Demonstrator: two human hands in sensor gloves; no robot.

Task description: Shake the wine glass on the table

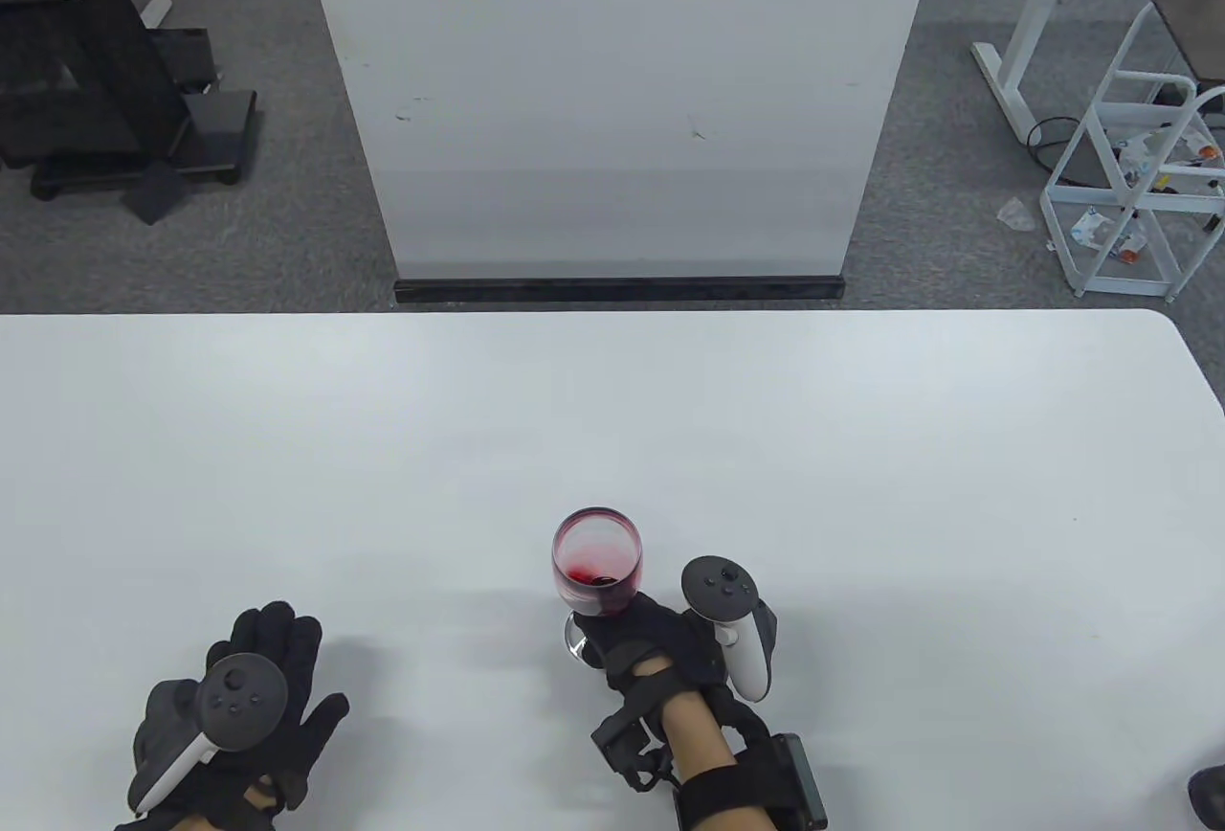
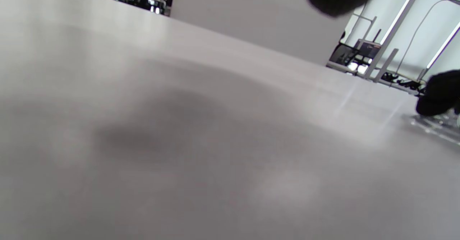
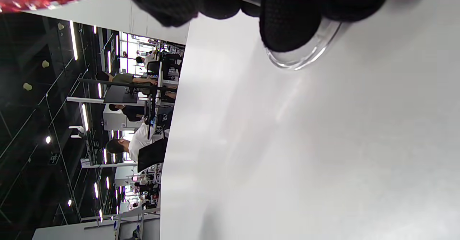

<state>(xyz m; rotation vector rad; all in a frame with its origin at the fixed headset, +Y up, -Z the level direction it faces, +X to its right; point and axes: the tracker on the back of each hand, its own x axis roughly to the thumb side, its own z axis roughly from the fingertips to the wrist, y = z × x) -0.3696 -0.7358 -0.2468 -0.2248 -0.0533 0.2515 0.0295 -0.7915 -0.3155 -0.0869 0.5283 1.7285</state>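
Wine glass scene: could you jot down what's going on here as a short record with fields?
Wine glass: upright, a little red liquid inside
Foot of glass: on the table
Right hand: fingers rest on the foot, around the stem
Left hand: flat on the table, apart from the glass
Beyond the table: white panel

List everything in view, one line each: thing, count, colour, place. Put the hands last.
wine glass: 1, clear, a little red wine inside, near edge of table, foot on the surface
table: 1, white, fills the lower half of the table view
screen: 1, white with a black base, on the floor behind the table
cart: 1, white frame, on the floor at far right
stand: 1, black, on the floor at far left
left hand: 1, black glove, flat on the table, left of the glass
right hand: 1, black glove, fingers at the glass's stem and foot
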